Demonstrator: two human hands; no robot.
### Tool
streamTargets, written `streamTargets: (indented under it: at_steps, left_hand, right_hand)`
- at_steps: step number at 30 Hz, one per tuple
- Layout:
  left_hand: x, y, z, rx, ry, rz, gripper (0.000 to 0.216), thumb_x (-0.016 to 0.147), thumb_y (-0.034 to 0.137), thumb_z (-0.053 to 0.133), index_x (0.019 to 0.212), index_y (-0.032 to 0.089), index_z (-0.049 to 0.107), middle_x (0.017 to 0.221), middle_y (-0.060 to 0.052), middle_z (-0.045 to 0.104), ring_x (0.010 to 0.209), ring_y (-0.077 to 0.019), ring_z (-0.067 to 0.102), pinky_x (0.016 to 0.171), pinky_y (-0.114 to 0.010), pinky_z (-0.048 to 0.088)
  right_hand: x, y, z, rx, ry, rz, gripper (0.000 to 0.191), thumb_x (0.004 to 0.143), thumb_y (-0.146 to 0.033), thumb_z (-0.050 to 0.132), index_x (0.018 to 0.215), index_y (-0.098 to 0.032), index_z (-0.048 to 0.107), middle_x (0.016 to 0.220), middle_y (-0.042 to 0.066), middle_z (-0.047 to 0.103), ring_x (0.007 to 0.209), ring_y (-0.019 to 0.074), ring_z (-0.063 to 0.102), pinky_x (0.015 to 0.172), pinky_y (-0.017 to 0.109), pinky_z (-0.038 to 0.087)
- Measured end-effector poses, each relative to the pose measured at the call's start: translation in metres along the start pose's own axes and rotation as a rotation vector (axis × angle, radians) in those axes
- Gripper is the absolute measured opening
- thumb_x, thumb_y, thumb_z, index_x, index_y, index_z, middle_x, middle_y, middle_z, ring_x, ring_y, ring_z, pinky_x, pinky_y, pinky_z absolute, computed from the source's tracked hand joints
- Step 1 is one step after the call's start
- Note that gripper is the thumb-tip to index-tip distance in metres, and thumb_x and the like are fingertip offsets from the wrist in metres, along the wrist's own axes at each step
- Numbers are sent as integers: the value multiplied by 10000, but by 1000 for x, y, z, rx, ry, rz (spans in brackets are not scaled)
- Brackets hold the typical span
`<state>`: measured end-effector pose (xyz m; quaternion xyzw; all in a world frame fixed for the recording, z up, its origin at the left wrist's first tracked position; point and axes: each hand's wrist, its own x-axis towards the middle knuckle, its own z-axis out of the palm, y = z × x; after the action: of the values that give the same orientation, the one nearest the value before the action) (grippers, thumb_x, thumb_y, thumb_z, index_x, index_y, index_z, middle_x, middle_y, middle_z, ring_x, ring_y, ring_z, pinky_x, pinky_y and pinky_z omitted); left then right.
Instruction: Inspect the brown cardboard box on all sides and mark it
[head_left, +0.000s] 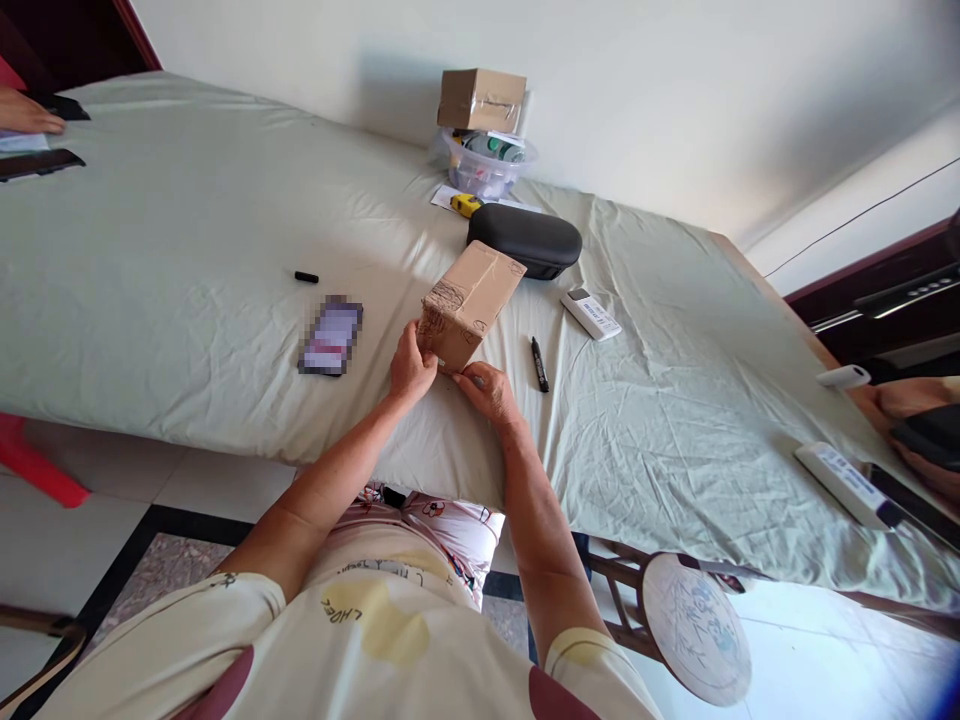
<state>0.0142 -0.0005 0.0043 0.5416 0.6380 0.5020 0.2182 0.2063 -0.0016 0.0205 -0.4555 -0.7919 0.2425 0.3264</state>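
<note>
A small brown cardboard box with dark scribble marks lies on the cloth-covered table in front of me. My left hand grips the near left corner of the box, thumb against its near end. At the bottom edge of that same end is my right hand, its fingers bent and pinched on the box's lower edge. The fingertips of my right hand are partly hidden. Just right of the box lies a black marker, and its likely cap is off to the left. A phone rests left of my left hand.
Behind the box sit a black hard case, a yellow tool and a plastic basket topped by another cardboard box. A white device lies to the right. Another person's hand shows at far left.
</note>
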Motion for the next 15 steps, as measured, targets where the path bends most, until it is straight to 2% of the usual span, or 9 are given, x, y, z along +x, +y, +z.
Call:
streamTargets:
  at_steps: [3,6,9,12,15]
  left_hand:
    - [-2,-1,3,-69,18,86,868,840,170,698,1612,213,306,1583,-193,526,1488,-333,531,1253,-506,460]
    - [-3,0,4,-113,-16,131,1034,855,398,801,1664,185,193,1686,-254,384,1602,-389,384,1312,-549,364]
    - [-5,2,3,-118,-51,137,1284,754,581,897,1689,186,110,1718,-293,312,1637,-431,310,1321,-585,327]
    - [-7,4,2,-78,-73,122,1441,653,600,968,1698,178,69,1710,-312,310,1627,-456,321,1310,-607,330]
    - [-7,5,2,-35,-65,110,1441,661,563,978,1695,161,58,1705,-321,317,1628,-463,315,1307,-607,331]
  right_hand:
    - [0,-3,3,11,-9,-42,332,958,-521,595,798,-234,644,813,55,710,743,202,646,747,345,539]
    - [-1,-5,6,14,-20,-56,306,969,-499,591,840,-234,671,885,59,743,805,201,680,790,344,561]
    - [-1,-4,8,-10,-27,-57,285,983,-484,586,902,-236,702,920,62,755,855,217,702,814,362,576]
    - [-1,-1,11,-56,-36,-72,296,998,-478,574,950,-227,723,919,73,747,875,233,702,833,390,587]
    - [-1,1,12,-68,-50,-94,275,999,-451,580,963,-223,730,935,82,750,908,245,705,883,417,598]
